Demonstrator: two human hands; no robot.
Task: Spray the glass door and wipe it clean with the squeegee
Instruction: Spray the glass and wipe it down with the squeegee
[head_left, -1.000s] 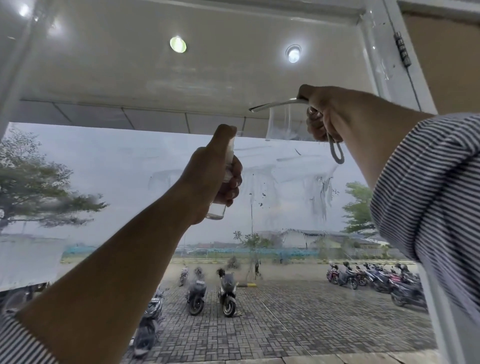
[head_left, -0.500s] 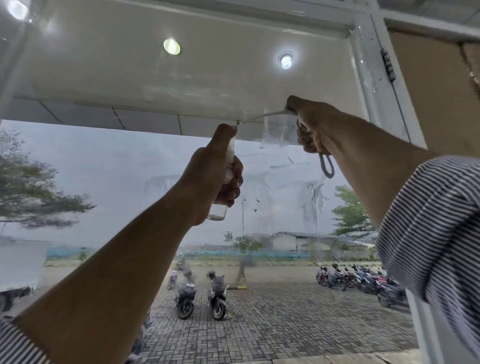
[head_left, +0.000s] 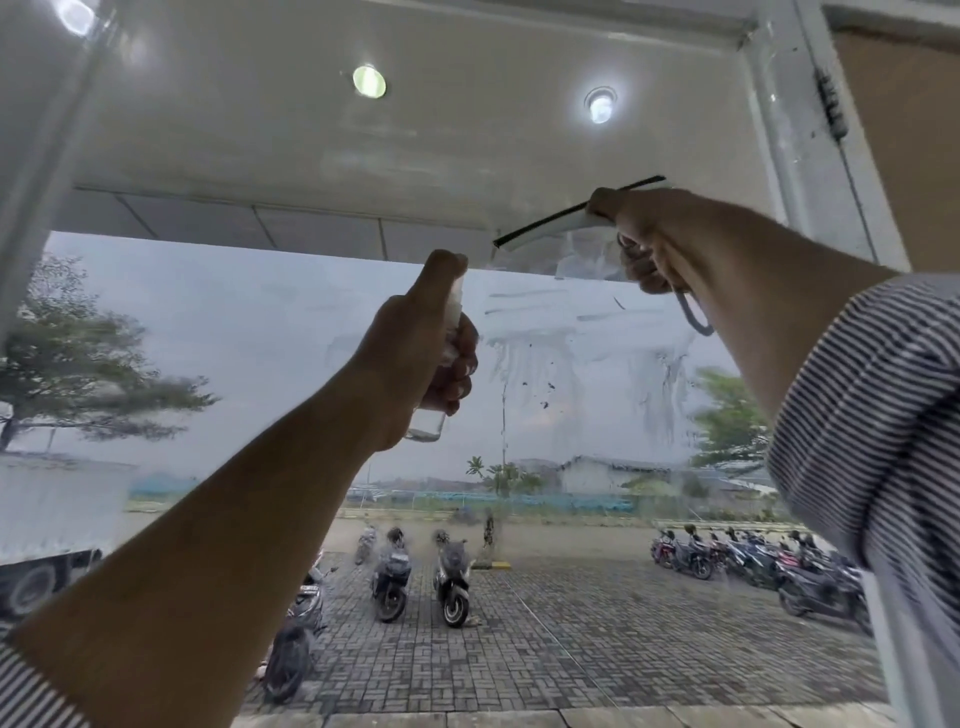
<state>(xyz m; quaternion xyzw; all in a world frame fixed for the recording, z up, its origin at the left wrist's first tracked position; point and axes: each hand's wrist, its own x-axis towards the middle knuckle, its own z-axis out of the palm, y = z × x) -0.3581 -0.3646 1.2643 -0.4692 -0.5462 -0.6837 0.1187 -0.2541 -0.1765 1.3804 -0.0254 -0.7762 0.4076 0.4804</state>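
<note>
At one glass door (head_left: 260, 338), two hands (head_left: 415, 353) (head_left: 639, 234) grip one bottle (head_left: 428, 426), one squeegee (head_left: 550, 226).

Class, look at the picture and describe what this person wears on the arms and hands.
The right sleeve and left sleeve are of cloth with fine dark and white stripes and leave the forearms bare. The left hand and right hand wear no gloves. No watch shows.

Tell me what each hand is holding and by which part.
The left hand grips the spray bottle round its body, one digit on the top. The right hand grips the squeegee by its handle.
</note>
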